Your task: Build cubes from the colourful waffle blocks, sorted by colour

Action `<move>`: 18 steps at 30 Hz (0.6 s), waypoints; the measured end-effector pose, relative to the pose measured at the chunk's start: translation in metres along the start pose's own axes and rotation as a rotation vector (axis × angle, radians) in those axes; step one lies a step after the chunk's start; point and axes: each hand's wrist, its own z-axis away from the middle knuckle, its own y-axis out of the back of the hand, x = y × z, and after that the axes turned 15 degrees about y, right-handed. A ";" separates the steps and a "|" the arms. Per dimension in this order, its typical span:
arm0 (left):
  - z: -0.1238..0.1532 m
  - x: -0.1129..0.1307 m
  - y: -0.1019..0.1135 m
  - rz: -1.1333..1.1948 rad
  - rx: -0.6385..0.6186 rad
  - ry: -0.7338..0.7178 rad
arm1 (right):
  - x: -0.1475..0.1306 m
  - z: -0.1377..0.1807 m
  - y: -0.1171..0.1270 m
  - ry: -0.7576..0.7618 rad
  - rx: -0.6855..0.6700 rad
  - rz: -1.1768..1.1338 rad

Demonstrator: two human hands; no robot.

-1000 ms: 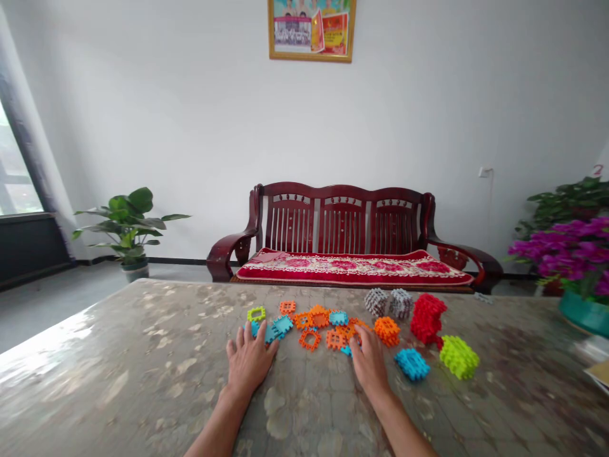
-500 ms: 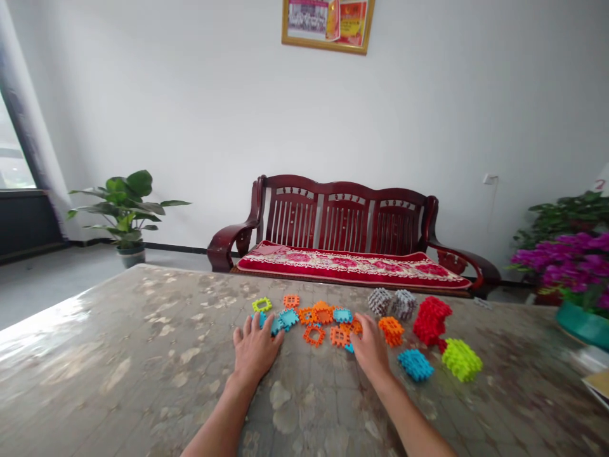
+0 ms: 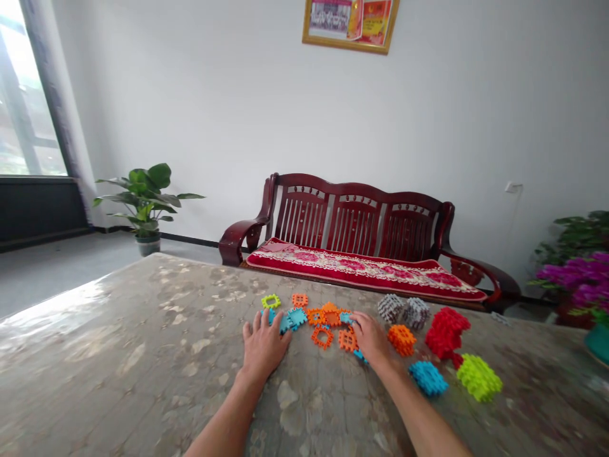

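Note:
My left hand (image 3: 263,346) lies flat on the table (image 3: 143,355), fingers spread, its fingertips touching blue flat interlocking tiles (image 3: 291,319). My right hand (image 3: 373,339) rests palm down on loose orange tiles (image 3: 347,339) and a blue one, fingers reaching forward among them. Between the hands lie more flat orange tiles (image 3: 322,336) and a yellow-green one (image 3: 271,301). To the right stand assembled cubes: orange (image 3: 402,339), blue (image 3: 428,377), lime green (image 3: 478,377), a larger red block (image 3: 445,330) and two grey ones (image 3: 404,309).
A dark red wooden bench (image 3: 361,241) with a red cushion stands behind the table. A potted green plant (image 3: 147,200) sits on the floor at the left near a window. Purple flowers in a teal pot (image 3: 583,292) stand at the right edge.
The view has swung left and up a little. My right hand has slid forward onto the orange tiles. My left hand has stayed flat by the blue tiles.

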 end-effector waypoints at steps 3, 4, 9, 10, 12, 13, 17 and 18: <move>0.000 0.000 0.000 0.005 -0.007 0.002 | 0.000 0.002 0.003 -0.026 0.064 -0.034; 0.000 0.000 0.001 0.008 -0.011 0.002 | 0.000 0.003 0.005 -0.049 0.081 -0.053; 0.002 0.001 0.003 0.023 -0.011 -0.002 | -0.005 0.001 0.007 -0.128 0.140 -0.221; 0.002 0.001 0.004 0.023 -0.009 0.001 | -0.007 -0.001 0.007 -0.130 0.150 -0.261; 0.002 0.001 0.004 0.024 -0.007 0.004 | -0.010 -0.003 0.007 -0.144 0.147 -0.325; 0.002 0.001 0.005 0.024 -0.009 0.004 | -0.010 -0.004 0.007 -0.149 0.138 -0.337; 0.002 0.001 0.005 0.024 -0.013 0.000 | -0.003 -0.003 0.010 -0.147 0.137 -0.171; 0.002 0.001 0.005 0.024 -0.014 0.002 | 0.000 -0.002 0.011 -0.146 0.136 -0.092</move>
